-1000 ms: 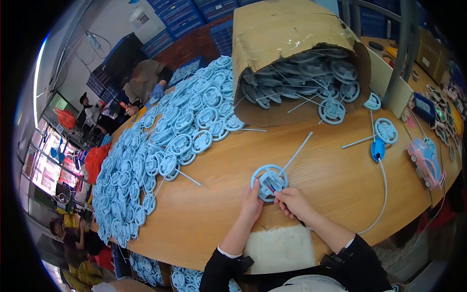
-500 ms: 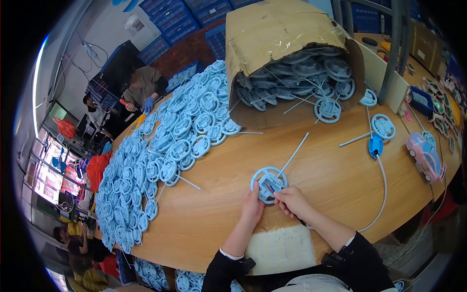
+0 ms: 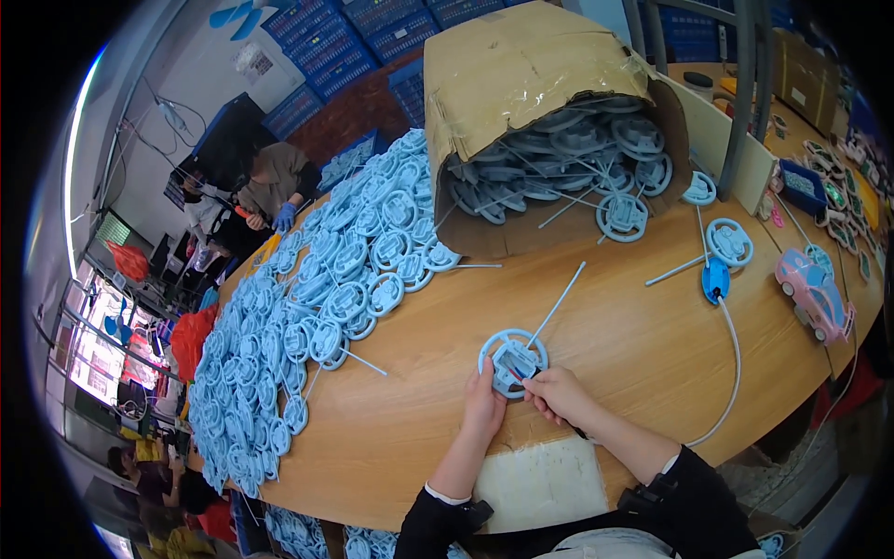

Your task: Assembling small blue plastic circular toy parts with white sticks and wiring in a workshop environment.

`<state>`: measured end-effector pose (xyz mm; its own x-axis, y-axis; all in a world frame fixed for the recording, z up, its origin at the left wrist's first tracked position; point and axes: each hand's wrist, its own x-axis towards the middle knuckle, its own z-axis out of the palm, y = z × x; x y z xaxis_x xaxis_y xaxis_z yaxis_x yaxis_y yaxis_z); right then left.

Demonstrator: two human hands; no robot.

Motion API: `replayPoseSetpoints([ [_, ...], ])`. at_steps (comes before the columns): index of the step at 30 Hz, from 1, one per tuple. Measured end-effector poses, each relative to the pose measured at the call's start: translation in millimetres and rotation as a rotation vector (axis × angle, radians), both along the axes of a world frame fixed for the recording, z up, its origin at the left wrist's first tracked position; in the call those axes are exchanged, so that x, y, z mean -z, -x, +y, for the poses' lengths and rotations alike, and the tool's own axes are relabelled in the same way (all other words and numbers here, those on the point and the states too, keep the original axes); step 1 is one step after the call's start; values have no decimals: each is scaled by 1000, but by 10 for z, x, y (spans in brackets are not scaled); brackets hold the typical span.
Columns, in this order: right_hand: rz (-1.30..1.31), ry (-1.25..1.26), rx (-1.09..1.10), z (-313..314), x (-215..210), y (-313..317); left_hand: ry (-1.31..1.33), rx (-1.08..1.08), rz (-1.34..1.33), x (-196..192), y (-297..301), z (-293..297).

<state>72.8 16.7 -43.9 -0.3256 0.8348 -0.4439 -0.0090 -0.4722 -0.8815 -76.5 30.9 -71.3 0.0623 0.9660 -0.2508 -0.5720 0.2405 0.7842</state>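
A light blue toy steering wheel with a thin rod pointing up and right is in front of me, its hollow centre facing up. My left hand is closed on the lower left of its rim. Over the lower right of the wheel is my right hand, its fingers pinched round a slim tool, mostly hidden by the hand. A dark end of it shows below the palm, and a small reddish bit shows at the fingertips, inside the wheel's centre. I cannot make out its kind.
Many similar wheels lie heaped along the left. A cardboard box tipped on its side holds more. At right are a corded blue device, a loose wheel and a pink toy car. A co-worker sits at the far left.
The view has shifted slightly. My right fingertips have moved a little left and down within the wheel's centre. The left hand keeps its hold on the rim.
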Motion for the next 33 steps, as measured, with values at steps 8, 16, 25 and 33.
replayPoseSetpoints([
  [8, 1, 4, 5, 6, 19, -10, -31, 21, 42, 19, 21, -20],
  [16, -42, -23, -5, 14, -75, -3, -27, -25, 146, -36, 14, -44],
  [25, -17, -65, 13, 6, 58, -77, -90, 100, 92, 217, 2, 29],
  [33, -67, -424, 35, 55, 195, 142, -243, 46, 195, 158, 162, 14],
])
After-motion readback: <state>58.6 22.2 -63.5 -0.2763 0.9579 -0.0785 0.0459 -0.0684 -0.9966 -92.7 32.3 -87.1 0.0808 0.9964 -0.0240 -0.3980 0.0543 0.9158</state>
